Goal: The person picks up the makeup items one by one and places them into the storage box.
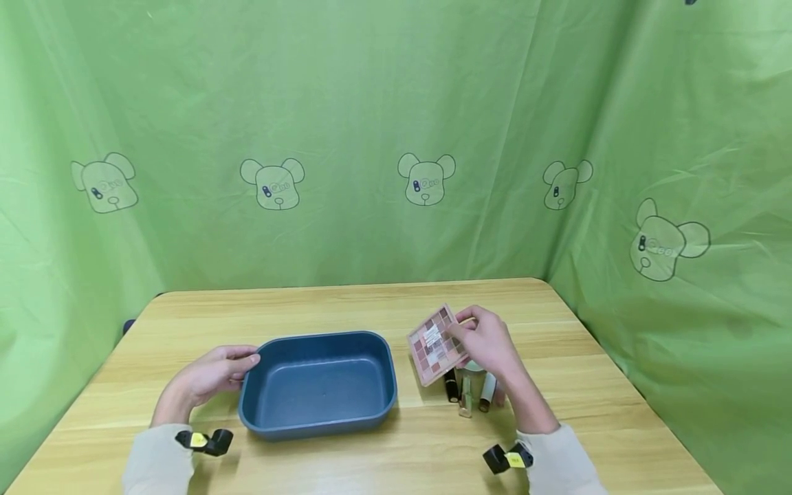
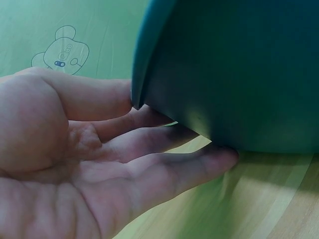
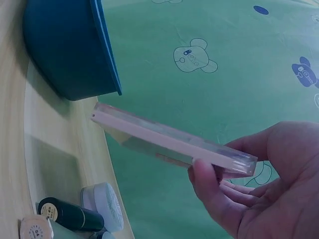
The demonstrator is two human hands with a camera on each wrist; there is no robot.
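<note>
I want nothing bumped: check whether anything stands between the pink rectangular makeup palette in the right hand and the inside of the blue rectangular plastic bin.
No loose object visibly does. Only the right rim of the blue bin stands between; the black cylindrical tube shows by the lower right edge of the palette, off that path.

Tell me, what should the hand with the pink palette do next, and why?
Maybe the right hand should move the palette left, over the blue bin: it holds the palette up above the table, and the left hand grips the open-topped bin nearby.
</note>
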